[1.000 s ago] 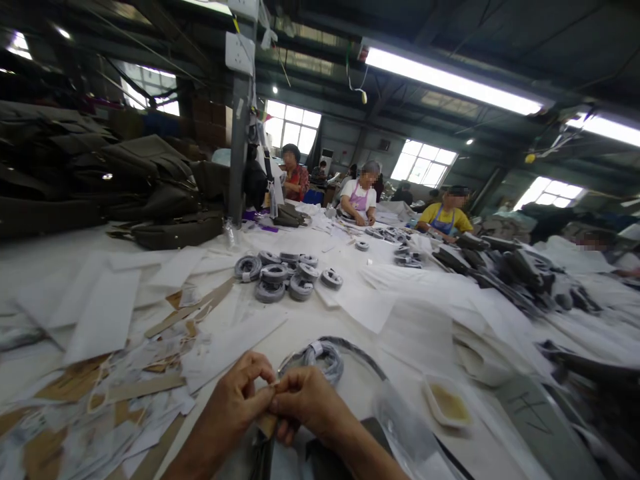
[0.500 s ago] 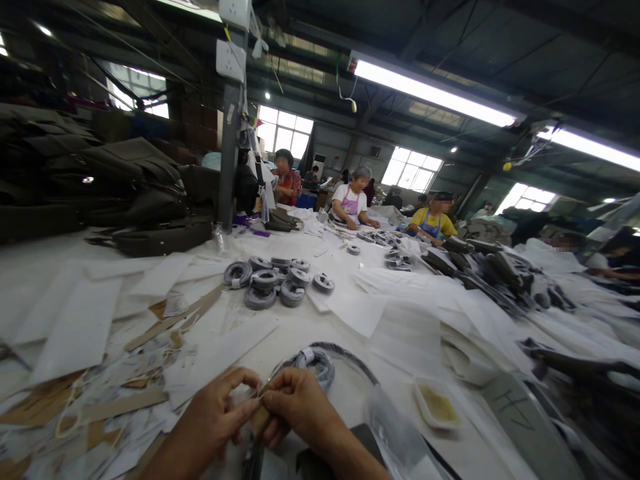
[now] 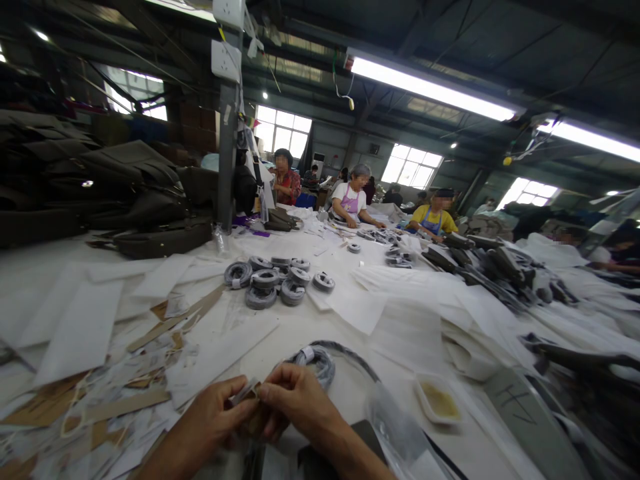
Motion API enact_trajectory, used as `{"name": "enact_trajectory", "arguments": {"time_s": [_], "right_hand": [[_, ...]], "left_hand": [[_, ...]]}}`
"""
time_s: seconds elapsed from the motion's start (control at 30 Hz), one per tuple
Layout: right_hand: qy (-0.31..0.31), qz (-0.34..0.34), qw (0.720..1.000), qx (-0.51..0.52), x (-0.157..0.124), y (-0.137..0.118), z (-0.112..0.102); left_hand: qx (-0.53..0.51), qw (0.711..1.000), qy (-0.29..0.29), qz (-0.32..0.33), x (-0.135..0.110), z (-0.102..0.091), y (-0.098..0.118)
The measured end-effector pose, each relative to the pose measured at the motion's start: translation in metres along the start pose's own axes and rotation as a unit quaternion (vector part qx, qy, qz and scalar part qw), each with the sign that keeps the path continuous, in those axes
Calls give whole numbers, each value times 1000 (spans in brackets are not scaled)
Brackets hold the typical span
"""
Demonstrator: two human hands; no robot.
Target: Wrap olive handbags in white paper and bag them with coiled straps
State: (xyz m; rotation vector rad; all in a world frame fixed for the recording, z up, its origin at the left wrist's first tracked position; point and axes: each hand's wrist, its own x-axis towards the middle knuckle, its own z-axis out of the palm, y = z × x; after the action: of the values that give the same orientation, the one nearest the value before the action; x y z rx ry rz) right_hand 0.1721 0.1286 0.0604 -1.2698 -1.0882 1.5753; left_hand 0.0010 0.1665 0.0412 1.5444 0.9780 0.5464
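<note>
in the head view, a small brown piece (image 3: 257,421) is held low, near the middle, above the near side of the bench (image 3: 300,327), mostly covered by fingers and blurred. its upper end is pinched between thumb and finger of the right hand (image 3: 295,400), and it is taken from the other side by the left hand (image 3: 213,413), so each grip is judged to be clamped on it; a thin pale strip (image 3: 245,392) is also caught by the left fingers. just beyond the right hand, a banded grey coil (image 3: 323,365) is seen, with a dark band (image 3: 355,357) curved past its far side. farther off, a cluster of grey coils (image 3: 263,279) is gathered on the bench, partly stacked, and white wraps can be made out on some. at the left, scraps of brown card (image 3: 130,405) are strewn among paper. as for progress, those coils are judged to be wound already, while the handling of the brown piece is judged unfinished, since it is released by neither hand; how much is left cannot be told
</note>
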Motion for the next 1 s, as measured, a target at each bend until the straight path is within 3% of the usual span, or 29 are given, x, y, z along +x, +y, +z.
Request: {"name": "enact_trajectory", "arguments": {"time_s": [0.1,0.23,0.37,0.47,0.6,0.7,0.9,1.0], "right_hand": [[-5,2,999,-35,0,1,0],[15,8,998,-68,2,7,-2],[29,0,994,-110,4,15,-4],[17,-22,986,-167,1,18,-5],[-32,-81,960,-267,-8,12,-5],[-43,-67,955,-285,-13,7,-5],[-22,-62,945,-321,-13,3,-5],[-22,-60,936,-346,-13,2,-7]], "left_hand": [[18,999,-6,37,0,-5,0],[37,999,8,38,-1,-11,0],[33,996,77,33,-2,-20,2],[-54,990,131,9,-5,-23,7],[-241,967,81,-30,-11,-13,16],[-322,944,73,-29,-12,-1,19],[-410,908,83,23,-9,8,22],[-377,923,74,5,-7,9,20]]}}
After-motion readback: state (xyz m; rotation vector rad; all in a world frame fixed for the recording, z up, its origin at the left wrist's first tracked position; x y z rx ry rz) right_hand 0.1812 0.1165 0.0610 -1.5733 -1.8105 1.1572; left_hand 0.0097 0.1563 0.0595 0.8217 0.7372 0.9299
